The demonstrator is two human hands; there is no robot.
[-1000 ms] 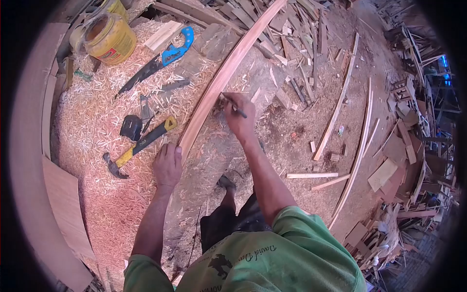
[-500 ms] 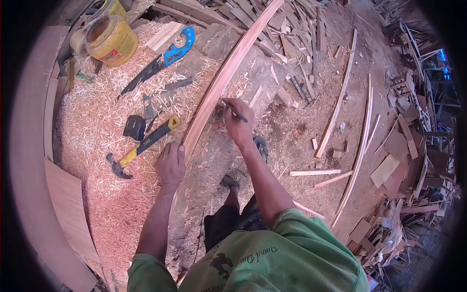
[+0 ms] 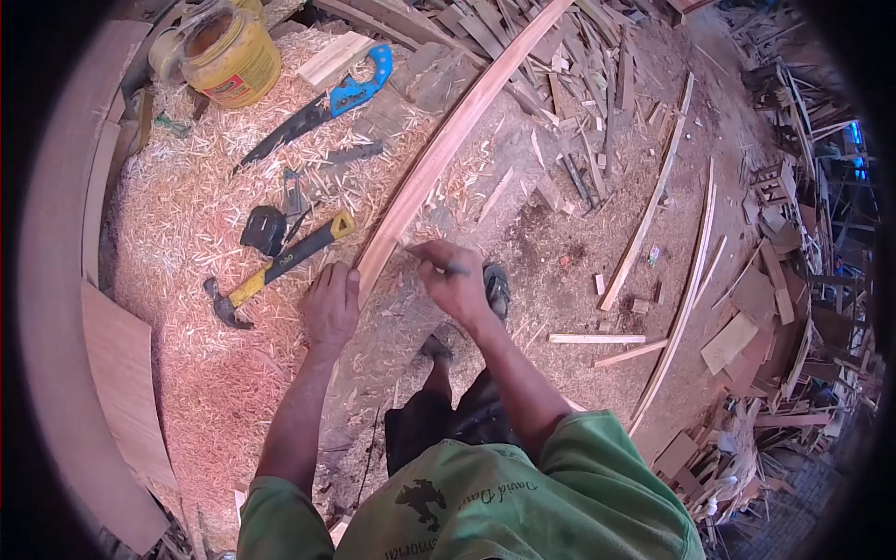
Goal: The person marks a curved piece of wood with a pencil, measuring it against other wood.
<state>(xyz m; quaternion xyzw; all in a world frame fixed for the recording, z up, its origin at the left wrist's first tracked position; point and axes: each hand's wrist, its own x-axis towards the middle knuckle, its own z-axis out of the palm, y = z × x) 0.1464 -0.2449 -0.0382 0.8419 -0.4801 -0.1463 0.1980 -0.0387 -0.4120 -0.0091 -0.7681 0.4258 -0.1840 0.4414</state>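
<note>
A long, slightly curved wooden strip (image 3: 446, 149) runs from my lap side up to the top of the view. My left hand (image 3: 331, 303) is closed on its near end, the thumb along the edge. In my right hand (image 3: 455, 285) a dark pencil (image 3: 456, 270) is pinched, its tip at the strip's right edge a short way beyond my left thumb. Left of the strip, a claw hammer (image 3: 285, 266) with a yellow and black handle lies on the shavings beside a black tape measure (image 3: 264, 230). A blue-handled handsaw (image 3: 322, 107) lies farther up.
Wood shavings (image 3: 205, 280) cover the surface on the left. A yellow bucket (image 3: 233, 70) stands at the upper left, near a short wood block (image 3: 334, 58). Offcuts (image 3: 583, 103) and long thin strips (image 3: 653, 201) lie on the ground to the right.
My right hand with the pencil has moved down along the strip's edge, closer to my left hand. The left hand stays on the near end. The view has shifted slightly.
</note>
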